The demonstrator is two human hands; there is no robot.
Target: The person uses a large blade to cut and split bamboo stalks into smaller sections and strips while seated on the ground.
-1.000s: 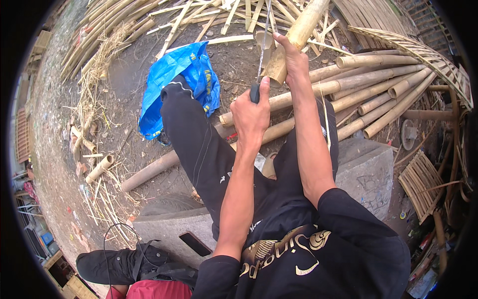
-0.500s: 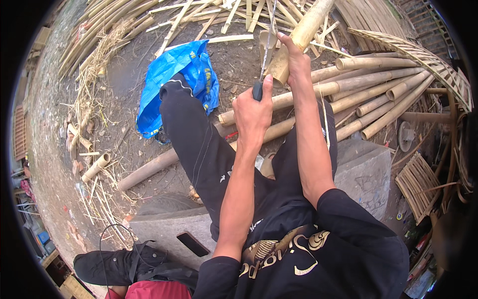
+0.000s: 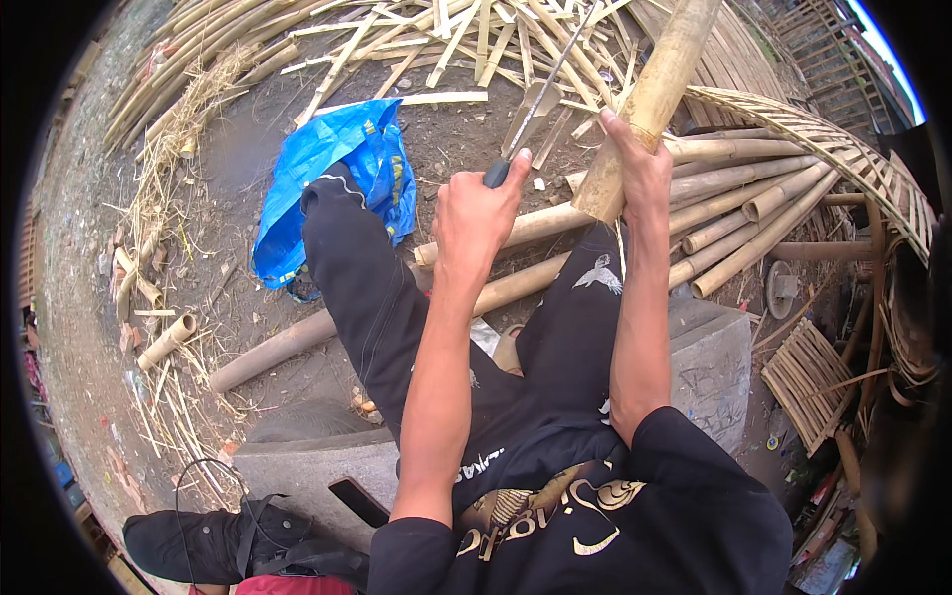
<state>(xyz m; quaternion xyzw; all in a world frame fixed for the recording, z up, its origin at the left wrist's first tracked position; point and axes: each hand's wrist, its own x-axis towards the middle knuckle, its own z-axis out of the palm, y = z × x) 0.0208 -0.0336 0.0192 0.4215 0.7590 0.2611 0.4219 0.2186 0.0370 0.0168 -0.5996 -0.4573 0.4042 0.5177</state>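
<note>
My left hand (image 3: 474, 213) is closed round the dark handle of a long-bladed knife (image 3: 540, 99). Its narrow blade points up and away, with the thumb lying along the handle. My right hand (image 3: 643, 169) grips a thick bamboo pole (image 3: 659, 94) close to its lower end. The pole slants up to the right, its cut end hanging above my right leg. The blade stands apart from the pole, to its left. Behind the blade, a short piece of split bamboo (image 3: 529, 117) lies on the ground.
Several bamboo poles (image 3: 734, 174) lie to the right, and split strips (image 3: 486, 40) are strewn ahead. A blue plastic bag (image 3: 332, 183) lies by my left leg. I sit on a concrete block (image 3: 709, 372), with a phone (image 3: 358, 502) on it. Another person's dark-clothed leg (image 3: 183, 545) is at lower left.
The pole and my right hand have moved right. The knife has swung away from the pole, its tip tilting right, while my left hand shifted slightly left. The whole view has also shifted a little.
</note>
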